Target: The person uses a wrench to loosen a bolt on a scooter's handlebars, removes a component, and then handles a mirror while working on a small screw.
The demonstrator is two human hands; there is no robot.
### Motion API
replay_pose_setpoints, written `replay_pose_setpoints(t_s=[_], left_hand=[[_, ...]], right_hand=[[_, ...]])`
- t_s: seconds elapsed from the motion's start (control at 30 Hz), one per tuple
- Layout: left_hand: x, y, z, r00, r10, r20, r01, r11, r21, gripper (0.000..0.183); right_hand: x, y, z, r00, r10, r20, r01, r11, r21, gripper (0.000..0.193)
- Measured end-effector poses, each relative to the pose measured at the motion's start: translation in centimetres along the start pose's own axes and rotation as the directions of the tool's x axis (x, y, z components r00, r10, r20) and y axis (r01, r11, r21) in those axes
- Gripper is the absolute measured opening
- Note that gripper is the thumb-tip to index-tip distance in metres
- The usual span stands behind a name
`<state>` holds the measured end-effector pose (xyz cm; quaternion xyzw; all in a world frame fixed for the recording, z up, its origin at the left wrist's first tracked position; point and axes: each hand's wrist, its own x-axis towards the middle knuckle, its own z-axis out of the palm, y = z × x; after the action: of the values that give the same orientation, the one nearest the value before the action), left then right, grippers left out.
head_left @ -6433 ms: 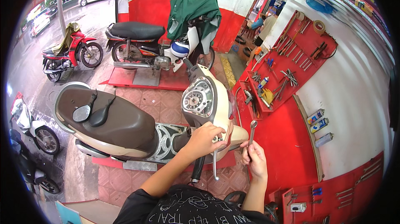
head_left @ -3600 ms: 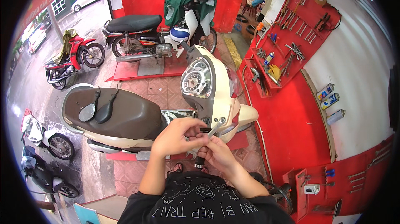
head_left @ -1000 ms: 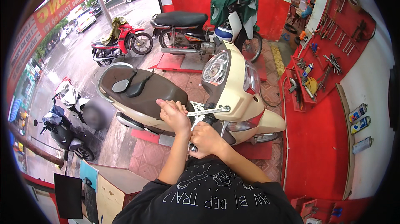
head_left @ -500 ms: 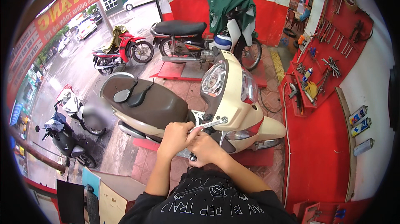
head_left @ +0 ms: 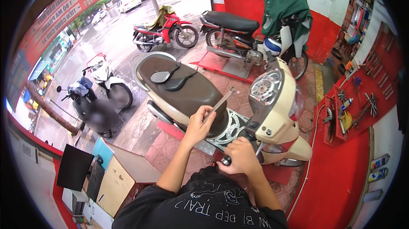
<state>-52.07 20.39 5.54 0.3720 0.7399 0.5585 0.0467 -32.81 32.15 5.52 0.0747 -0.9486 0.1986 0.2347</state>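
My left hand [head_left: 198, 124] grips a silver wrench [head_left: 222, 102], raised over the floorboard side of a cream scooter [head_left: 277, 114]. The wrench head points up and away, apart from the scooter's front. Lower and to the right, my right hand [head_left: 243, 156] is wrapped round the scooter's handlebar grip [head_left: 226, 160], whose dark end sticks out to the left of the fist. On the brown seat [head_left: 196, 90] lie two detached mirrors, one showing its glass [head_left: 160, 77] and one its dark back [head_left: 175, 85].
A red motorbike [head_left: 164, 33] and a black-seated motorbike [head_left: 234, 28] stand beyond, the latter on a red lift beside a green cover [head_left: 285, 13]. Two scooters are parked at left. A desk with a monitor [head_left: 74, 167] is near left. Tools hang on the red right wall [head_left: 379, 62].
My left hand has lifted the wrench off the bolt by the handlebar and moved it left. My hands have parted; the right stays at the grip. The view has turned left.
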Motion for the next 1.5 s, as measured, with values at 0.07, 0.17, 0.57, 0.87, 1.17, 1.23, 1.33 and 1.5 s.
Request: replay_pose_setpoints(t_s=[0.07,0.17,0.57,0.87,1.17,1.23,1.33,1.5], left_hand=[[0.0,-3.9,-1.8,0.998,-0.057,-0.042,0.06,0.996,0.073,0.025],[0.7,-7.3,-3.8,0.99,-0.122,-0.077,0.129,0.988,0.09,0.025],[9.1,-23.0,-8.6,0.982,-0.172,0.077,0.149,0.959,0.241,0.026],[17.2,-35.5,-6.0,0.965,-0.061,0.253,-0.111,0.784,0.611,0.053],[16.9,-34.5,-5.9,0.974,-0.09,0.208,-0.08,0.722,0.687,0.047],[16.9,-34.9,-6.3,0.971,-0.079,0.228,-0.12,0.662,0.74,0.044],[18.1,-31.7,-9.0,0.967,-0.073,0.244,-0.101,0.769,0.631,0.03],[24.2,-30.5,-18.1,0.998,-0.061,-0.027,0.066,0.842,0.536,0.022]], right_hand=[[0.6,-0.5,0.3,0.997,0.067,0.037,-0.069,0.997,0.034,0.04],[1.5,-0.8,0.4,0.978,0.162,0.129,-0.163,0.987,0.002,0.039],[10.7,-3.3,3.6,0.737,0.627,0.252,-0.628,0.773,-0.085,0.03],[19.7,-2.8,9.3,0.604,0.744,0.286,-0.79,0.606,0.093,0.027],[22.8,0.0,13.2,0.645,0.697,0.312,-0.752,0.651,0.1,0.022],[23.7,0.6,13.5,0.657,0.669,0.349,-0.735,0.67,0.1,0.021],[24.2,1.8,14.4,0.7,0.638,0.322,-0.699,0.705,0.122,0.022],[26.2,5.1,17.7,0.721,0.642,0.26,-0.691,0.637,0.342,0.023]])
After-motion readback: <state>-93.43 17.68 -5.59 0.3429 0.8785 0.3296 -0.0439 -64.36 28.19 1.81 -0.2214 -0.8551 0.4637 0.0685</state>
